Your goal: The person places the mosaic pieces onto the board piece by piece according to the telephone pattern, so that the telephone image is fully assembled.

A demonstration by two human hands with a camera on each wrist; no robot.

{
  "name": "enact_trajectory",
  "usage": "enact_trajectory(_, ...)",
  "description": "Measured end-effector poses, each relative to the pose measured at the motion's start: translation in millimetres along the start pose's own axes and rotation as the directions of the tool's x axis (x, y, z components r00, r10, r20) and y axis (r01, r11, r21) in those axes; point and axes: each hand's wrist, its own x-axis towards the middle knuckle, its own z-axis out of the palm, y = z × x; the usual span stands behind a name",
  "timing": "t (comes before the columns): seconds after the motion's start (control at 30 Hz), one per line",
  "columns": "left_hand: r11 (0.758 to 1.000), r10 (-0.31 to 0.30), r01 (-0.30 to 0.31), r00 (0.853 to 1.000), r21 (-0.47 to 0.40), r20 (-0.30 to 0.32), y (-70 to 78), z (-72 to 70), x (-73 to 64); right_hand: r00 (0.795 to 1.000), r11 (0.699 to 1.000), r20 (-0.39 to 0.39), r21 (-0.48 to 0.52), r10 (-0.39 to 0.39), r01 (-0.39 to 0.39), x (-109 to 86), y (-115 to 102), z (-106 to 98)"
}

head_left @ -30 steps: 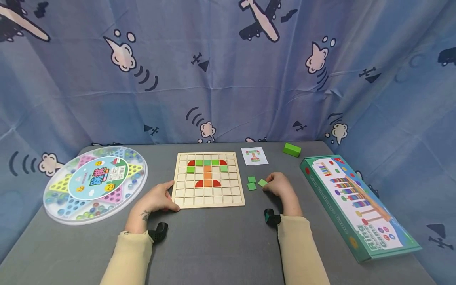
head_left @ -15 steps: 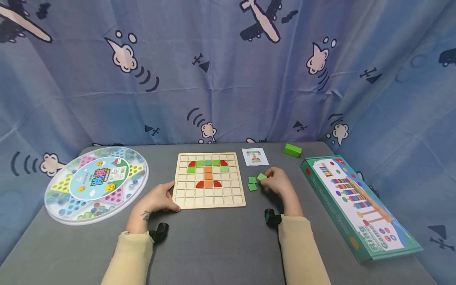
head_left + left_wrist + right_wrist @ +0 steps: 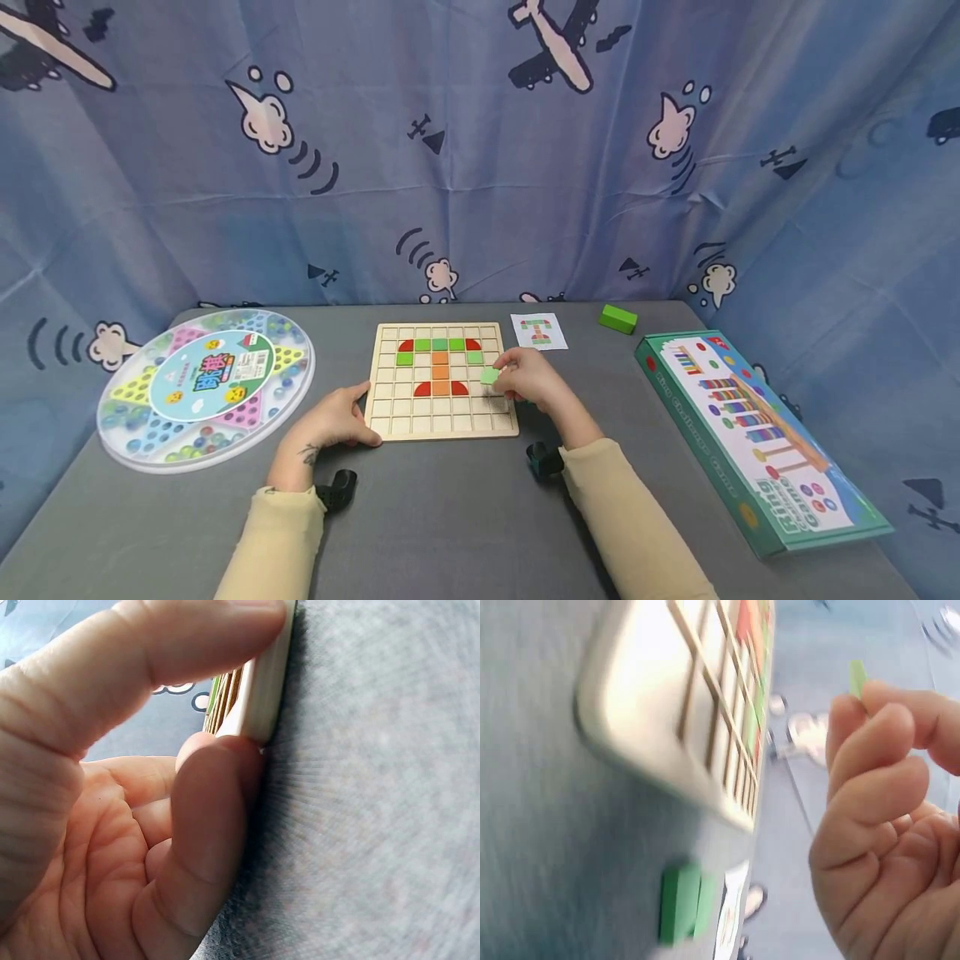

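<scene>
A wooden grid board (image 3: 405,427) lies mid-table, with red, green and orange tiles set in some squares. My left hand (image 3: 333,418) holds its near left corner, thumb on the front edge and fingers at the left side; the left wrist view shows these fingertips on the board's edge. Between thumb and fingertips my right hand (image 3: 531,382) pinches a light green square tile (image 3: 489,376), over the board's right part. The right wrist view shows this tile (image 3: 857,677) raised above the board. Two loose green tiles (image 3: 679,904) lie beside the board there, mostly hidden by the hand in the head view.
Behind the right hand lies a small printed pattern card (image 3: 551,337), with a green block (image 3: 618,319) to its right. A long green game box (image 3: 757,442) occupies the table's right side. The round Chinese checkers set (image 3: 300,375) is at the left.
My right hand has lifted the green tile from beside the other loose ones and carried it left over the board. The left hand stays at the board's corner.
</scene>
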Motion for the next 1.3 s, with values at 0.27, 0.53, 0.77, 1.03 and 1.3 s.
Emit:
enact_trajectory(0.27,1.0,-0.005,0.005,1.0,-0.002,-0.003,0.3,1.1,0.3,0.996,0.97,0.087,-0.24,-0.01,0.031,4.6,-11.0,32.7)
enact_trajectory(0.53,1.0,0.011,-0.01,1.0,-0.015,0.003,0.2,0.9,0.5,0.997,0.937,0.08,-0.35,0.009,0.02,5.2,-13.5,43.4)
enact_trajectory(0.77,1.0,0.008,-0.008,1.0,-0.01,0.0,0.3,0.8,0.8,0.997,0.921,0.075,-0.39,0.017,0.014,5.0,-16.2,43.9)
enact_trajectory(1.03,1.0,-0.008,0.008,1.0,-0.011,0.001,-0.2,0.3,1.3,0.999,0.979,0.044,-0.202,-0.007,0.015,5.0,-13.5,5.8)
enact_trajectory(1.3,1.0,-0.006,0.006,1.0,-0.012,0.0,-0.5,-0.3,0.2,0.999,0.978,-0.043,-0.206,0.033,-0.042,9.9,5.5,-40.5)
